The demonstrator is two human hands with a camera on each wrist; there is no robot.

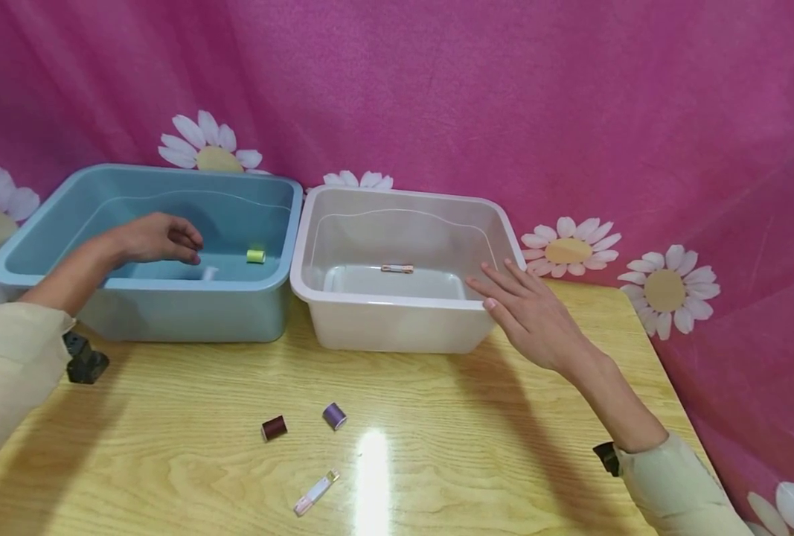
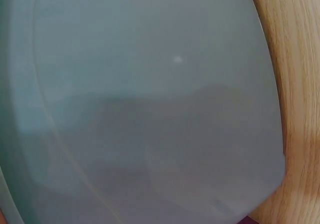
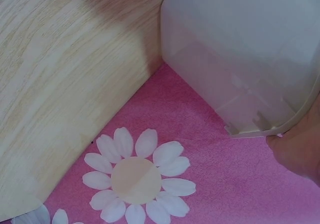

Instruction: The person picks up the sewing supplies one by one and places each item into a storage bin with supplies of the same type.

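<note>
My left hand [image 1: 158, 238] hangs over the blue tub [image 1: 189, 313], its fingers loosely bent with nothing visible between them. Just below the fingertips is a blurred white thing [image 1: 210, 273], its kind unclear. A yellow-green thread spool [image 1: 256, 256] lies inside the same tub. My right hand [image 1: 537, 320] rests on the right rim of the white tub [image 1: 397, 327], fingers spread and straight. In that tub lies a small banded skein of orange-pink thread [image 1: 397, 269]. The left wrist view shows only the blue tub's wall [image 2: 165, 83] and some table.
On the wooden table [image 1: 437, 417], in front of the tubs, lie a dark brown thread spool [image 1: 274, 428], a purple thread spool [image 1: 334, 416] and a pale pink banded skein [image 1: 316, 493]. A pink flowered cloth [image 1: 437, 97] hangs behind the tubs, which stand side by side.
</note>
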